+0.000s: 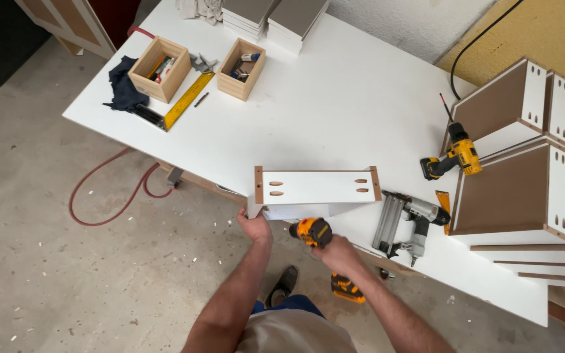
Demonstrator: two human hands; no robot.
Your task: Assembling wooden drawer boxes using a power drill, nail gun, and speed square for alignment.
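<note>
Nearby, a nail gun (pixel 408 225) and second drill (pixel 452 159) lay right of the white drawer panel (pixel 315 189) at the tabletop's (pixel 335 104) near edge. Left hand (pixel 255 229) clenched the panel's left corner; right hand (pixel 338 253) grasped a yellow drill (pixel 313 232) just beneath it.

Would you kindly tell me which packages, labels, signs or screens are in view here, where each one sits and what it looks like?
No signs or screens are in view.
Open pale wooden box: far left of the white worktable, square, holding small tools.
Second open pale wooden box: just right of it, narrower, holding small parts.
Yellow-and-black cordless drill in the right hand: dark label patch, too small to describe.
</note>
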